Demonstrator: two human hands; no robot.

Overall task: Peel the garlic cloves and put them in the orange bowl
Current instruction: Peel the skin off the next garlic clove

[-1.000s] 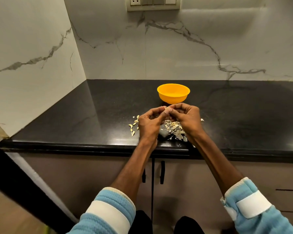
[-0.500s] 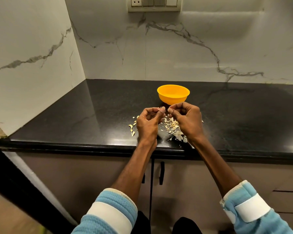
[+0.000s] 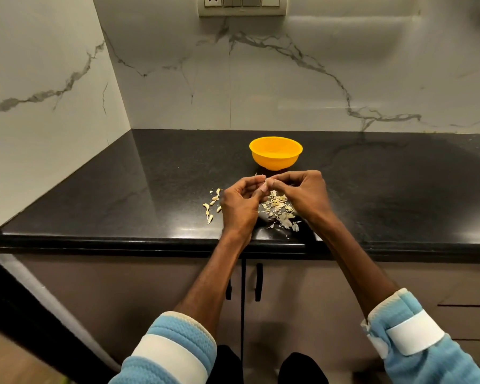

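Note:
An orange bowl (image 3: 275, 152) stands on the black counter, just beyond my hands. My left hand (image 3: 240, 206) and my right hand (image 3: 302, 194) meet fingertip to fingertip above the counter and pinch a small pale garlic clove (image 3: 263, 183) between them. Most of the clove is hidden by my fingers. Several unpeeled cloves (image 3: 212, 205) lie to the left of my left hand. A heap of dry peel scraps (image 3: 280, 210) lies under and between my hands. I cannot see what is inside the bowl.
The black counter (image 3: 150, 189) runs into a corner with marble walls at the left and back. Its front edge (image 3: 122, 242) lies just under my wrists. Cabinet doors with black handles (image 3: 258, 282) are below. A switch panel (image 3: 241, 5) sits high on the back wall.
My hands parted slightly half a second ago and have come back together on the clove. They sit a little lower and closer to me than before.

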